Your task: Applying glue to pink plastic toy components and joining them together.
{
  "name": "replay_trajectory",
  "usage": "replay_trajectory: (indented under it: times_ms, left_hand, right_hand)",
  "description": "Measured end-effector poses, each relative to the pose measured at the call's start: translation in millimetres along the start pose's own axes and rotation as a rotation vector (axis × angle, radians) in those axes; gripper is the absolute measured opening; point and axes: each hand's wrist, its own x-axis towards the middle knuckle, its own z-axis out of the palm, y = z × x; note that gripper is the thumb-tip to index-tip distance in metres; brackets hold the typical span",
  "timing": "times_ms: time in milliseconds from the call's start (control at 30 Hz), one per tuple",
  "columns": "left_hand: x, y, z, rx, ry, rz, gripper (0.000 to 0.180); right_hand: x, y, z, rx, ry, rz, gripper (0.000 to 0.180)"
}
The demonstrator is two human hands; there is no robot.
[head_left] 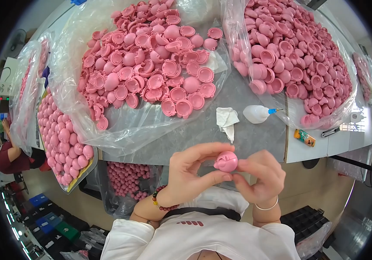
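A small pink plastic ball point(226, 162) with a raised pattern and a seam is held up just in front of the table's near edge. My left hand point(194, 167) grips it from the left between thumb and fingers. From the right, my right hand point(262, 175) closes its thumb and fingertips at the ball's side. Beyond the hands, a crumpled white cloth point(226, 120) and a white squeeze bottle point(255, 114) with a blue needle tip lie on the grey table point(186, 138).
Loose pink half shells point(151, 65) heap on clear plastic at back left, more pink half shells point(294, 47) at back right. A tray holds pink balls point(62, 138) at left; a bin point(127, 177) below holds more. An orange-green package point(304, 138) lies at right. Another person point(15, 156) sits far left.
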Motion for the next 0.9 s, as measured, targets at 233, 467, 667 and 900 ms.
replay_trajectory:
  times_ms: [233,467,667,900]
  left_hand:
    - [-1,-3,-7,0.033,-0.04,0.101,0.044]
    - [1,2,-9,-0.36,-0.023,-0.13,0.044]
    - [1,-5,-16,-0.75,-0.114,-0.36,0.057]
    - [1,-15,-14,-0.95,-0.181,-0.335,0.055]
  right_hand:
    - [-9,25,-12,0.038,0.328,0.329,0.038]
    - [19,30,-5,-0.209,0.246,0.434,0.046]
    - [25,40,-4,-0.3,0.075,0.422,0.034]
    - [11,27,-1,0.219,0.319,0.462,0.021]
